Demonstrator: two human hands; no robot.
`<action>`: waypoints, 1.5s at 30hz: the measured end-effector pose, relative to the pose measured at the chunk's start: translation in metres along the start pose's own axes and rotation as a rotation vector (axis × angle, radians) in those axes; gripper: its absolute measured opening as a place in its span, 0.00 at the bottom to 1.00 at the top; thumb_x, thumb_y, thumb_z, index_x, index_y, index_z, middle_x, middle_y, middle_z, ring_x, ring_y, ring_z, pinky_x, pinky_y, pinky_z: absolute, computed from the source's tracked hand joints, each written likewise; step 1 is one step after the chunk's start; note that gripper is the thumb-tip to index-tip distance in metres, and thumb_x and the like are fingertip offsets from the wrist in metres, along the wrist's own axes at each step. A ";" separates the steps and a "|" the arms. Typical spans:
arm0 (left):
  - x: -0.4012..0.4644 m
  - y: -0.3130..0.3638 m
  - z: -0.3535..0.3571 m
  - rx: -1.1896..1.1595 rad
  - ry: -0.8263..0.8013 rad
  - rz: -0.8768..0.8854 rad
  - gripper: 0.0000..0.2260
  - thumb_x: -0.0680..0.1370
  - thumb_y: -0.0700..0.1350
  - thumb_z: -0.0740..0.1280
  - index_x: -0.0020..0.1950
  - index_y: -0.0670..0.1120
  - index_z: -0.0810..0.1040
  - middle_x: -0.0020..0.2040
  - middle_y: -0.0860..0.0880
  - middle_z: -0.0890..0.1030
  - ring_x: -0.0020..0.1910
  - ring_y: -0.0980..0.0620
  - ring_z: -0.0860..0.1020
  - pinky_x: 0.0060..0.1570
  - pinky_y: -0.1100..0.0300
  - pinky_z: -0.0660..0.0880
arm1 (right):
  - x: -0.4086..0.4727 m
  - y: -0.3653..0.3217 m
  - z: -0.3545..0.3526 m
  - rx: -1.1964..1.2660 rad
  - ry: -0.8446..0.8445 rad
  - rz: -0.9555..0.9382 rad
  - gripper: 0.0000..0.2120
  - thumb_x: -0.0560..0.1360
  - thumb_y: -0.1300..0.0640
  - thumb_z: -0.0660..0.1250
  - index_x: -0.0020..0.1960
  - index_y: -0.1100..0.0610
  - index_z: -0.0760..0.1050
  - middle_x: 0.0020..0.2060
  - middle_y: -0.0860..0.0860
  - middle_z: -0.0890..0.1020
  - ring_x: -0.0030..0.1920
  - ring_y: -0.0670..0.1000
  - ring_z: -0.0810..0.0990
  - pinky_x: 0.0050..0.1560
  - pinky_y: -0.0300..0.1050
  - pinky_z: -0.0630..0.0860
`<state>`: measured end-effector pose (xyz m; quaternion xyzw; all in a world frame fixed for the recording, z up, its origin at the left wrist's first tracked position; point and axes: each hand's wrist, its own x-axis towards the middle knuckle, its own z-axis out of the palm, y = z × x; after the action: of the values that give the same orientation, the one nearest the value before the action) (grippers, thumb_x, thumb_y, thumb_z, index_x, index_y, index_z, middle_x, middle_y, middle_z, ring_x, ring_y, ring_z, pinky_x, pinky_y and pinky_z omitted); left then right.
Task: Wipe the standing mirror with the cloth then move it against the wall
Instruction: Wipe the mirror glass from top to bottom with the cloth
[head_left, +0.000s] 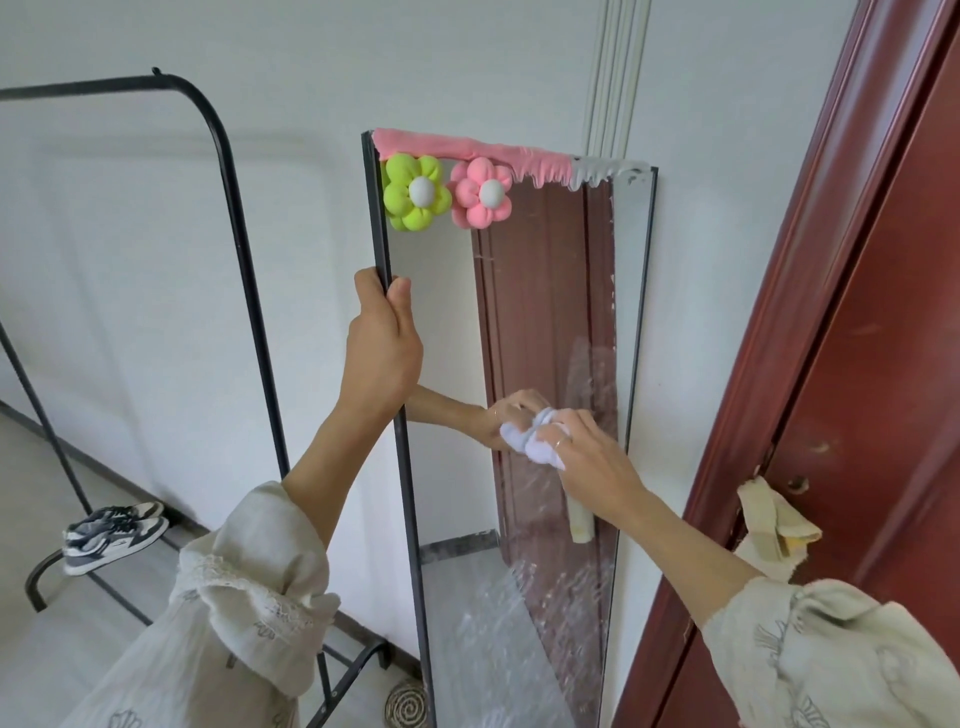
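Hands (382, 353) on mirror (550, 322), cloth (530, 439).

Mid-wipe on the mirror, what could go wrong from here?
1. Only the left hand grips the mirror by its left edge; the right hand pressing the cloth might tip it.
2. Streaks low on the glass may get missed.
3. The rack stands close for the move.

You have no readable text, label, brand or number anywhere in view (the sleeve prints are only drawings).
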<state>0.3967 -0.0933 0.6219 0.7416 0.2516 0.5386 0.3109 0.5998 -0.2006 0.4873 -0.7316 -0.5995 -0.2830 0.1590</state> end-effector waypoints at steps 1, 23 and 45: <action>0.000 0.000 0.000 0.000 0.002 0.002 0.08 0.83 0.46 0.49 0.51 0.43 0.59 0.32 0.51 0.65 0.28 0.53 0.65 0.29 0.59 0.62 | 0.000 0.003 -0.005 -0.007 -0.022 0.004 0.23 0.54 0.74 0.70 0.48 0.59 0.78 0.45 0.55 0.79 0.43 0.57 0.78 0.32 0.44 0.75; 0.000 -0.004 0.004 0.013 0.047 0.032 0.07 0.83 0.46 0.49 0.50 0.43 0.59 0.31 0.52 0.65 0.27 0.53 0.65 0.28 0.60 0.62 | 0.002 0.012 0.012 -0.016 0.066 0.192 0.20 0.52 0.75 0.71 0.41 0.60 0.79 0.40 0.56 0.79 0.38 0.58 0.78 0.29 0.47 0.75; 0.002 -0.010 0.009 0.005 0.107 0.024 0.06 0.83 0.46 0.50 0.50 0.44 0.60 0.30 0.51 0.66 0.27 0.50 0.66 0.29 0.57 0.61 | 0.025 0.044 0.002 0.176 -0.077 0.585 0.11 0.73 0.61 0.60 0.54 0.59 0.75 0.52 0.56 0.74 0.57 0.56 0.72 0.49 0.49 0.70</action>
<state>0.4054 -0.0869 0.6135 0.7155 0.2601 0.5806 0.2885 0.6464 -0.1896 0.5055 -0.8668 -0.3911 -0.1441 0.2736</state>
